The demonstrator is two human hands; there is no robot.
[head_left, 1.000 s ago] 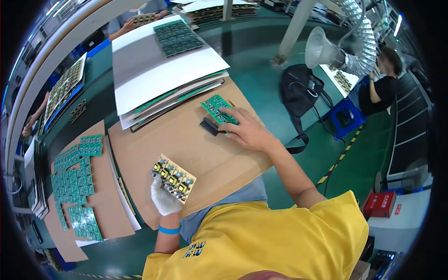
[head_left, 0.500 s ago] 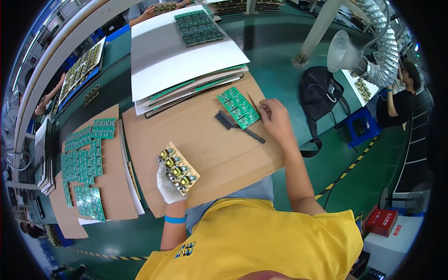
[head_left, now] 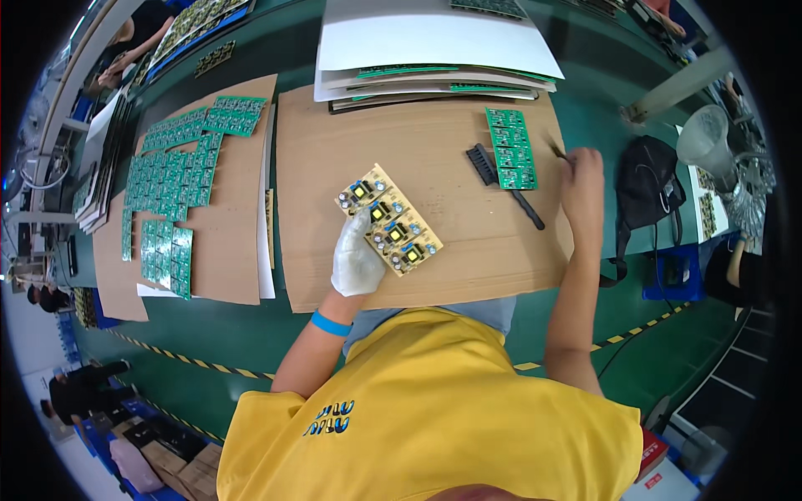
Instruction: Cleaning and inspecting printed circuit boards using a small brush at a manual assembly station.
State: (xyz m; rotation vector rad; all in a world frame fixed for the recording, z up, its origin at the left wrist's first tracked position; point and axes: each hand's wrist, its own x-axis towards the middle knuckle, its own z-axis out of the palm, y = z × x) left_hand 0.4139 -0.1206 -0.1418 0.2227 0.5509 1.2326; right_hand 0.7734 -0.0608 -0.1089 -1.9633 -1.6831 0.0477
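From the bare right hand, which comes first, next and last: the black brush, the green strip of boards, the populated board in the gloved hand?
From the right hand:
1. Green strip of boards, just to its left.
2. Black brush, mostly beyond the strip.
3. Populated board, mid-cardboard, held by the gloved left hand.

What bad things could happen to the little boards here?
The left hand holds a populated board by one end only, so it might tip or slip. The right hand holds a thin tool close to the green board and might nudge it. The brush lies partly under that board, so pulling it could drag the board.
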